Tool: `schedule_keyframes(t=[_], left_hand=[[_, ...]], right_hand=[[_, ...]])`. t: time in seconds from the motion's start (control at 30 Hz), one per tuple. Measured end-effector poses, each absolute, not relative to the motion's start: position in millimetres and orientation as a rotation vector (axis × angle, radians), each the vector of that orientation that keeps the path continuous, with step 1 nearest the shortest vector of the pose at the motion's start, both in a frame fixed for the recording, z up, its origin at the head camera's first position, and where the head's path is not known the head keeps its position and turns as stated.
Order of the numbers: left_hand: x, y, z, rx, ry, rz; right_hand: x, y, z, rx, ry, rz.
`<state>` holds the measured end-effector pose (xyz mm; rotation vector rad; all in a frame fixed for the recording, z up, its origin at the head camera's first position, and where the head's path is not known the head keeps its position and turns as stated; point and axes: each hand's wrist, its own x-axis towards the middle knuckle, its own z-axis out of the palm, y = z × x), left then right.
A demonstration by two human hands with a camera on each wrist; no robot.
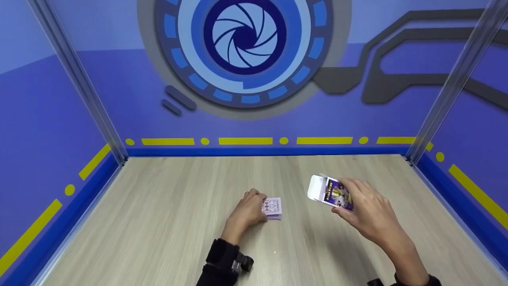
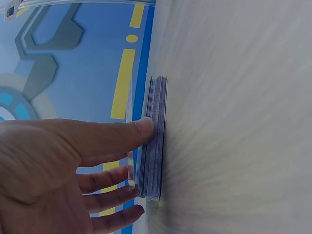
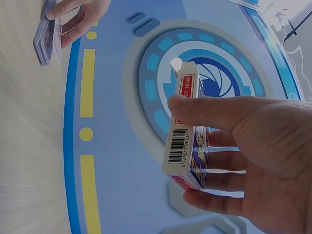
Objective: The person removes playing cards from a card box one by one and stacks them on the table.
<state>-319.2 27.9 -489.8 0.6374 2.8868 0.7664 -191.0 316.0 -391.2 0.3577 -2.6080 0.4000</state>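
My left hand [image 1: 249,208] is at the left side of a deck of playing cards [image 1: 272,207] on the table, with the patterned back facing up. In the left wrist view, the thumb presses the side edge of the deck [image 2: 155,141] and the other fingers reach around its far end. A thin layer on top [image 2: 130,170] stands slightly apart from the stack. Off to the right, my right hand [image 1: 369,206] holds a card box [image 1: 338,193] above the table, thumb on one narrow side and fingers on the other. Its white end flap [image 1: 316,187] hangs open toward the left.
The wood-grain table [image 1: 178,190] is enclosed by a blue printed back wall [image 1: 254,127] and side walls. Metal posts [image 1: 85,87] rise at the back corners. Black bands with cameras [image 1: 226,258] sit on the wrists.
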Motion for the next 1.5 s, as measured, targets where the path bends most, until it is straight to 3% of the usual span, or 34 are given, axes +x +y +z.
schedule_keyframes(t=[0.9,1.17,1.5], left_hand=[[-315.7,27.5,-491.6,0.629,2.866,0.775],[-311.2,23.8,-468.6,0.643,2.903,0.891],[-273.4,50.9,-409.1,1.234,2.930,1.630]], right_hand=[[-190.2,314.3,-390.9,0.350,-2.614,0.410],[-189.9,314.1,-391.1,0.356,-2.607,0.427],[-190.3,309.4,-391.5,0.367,-2.609,0.453]])
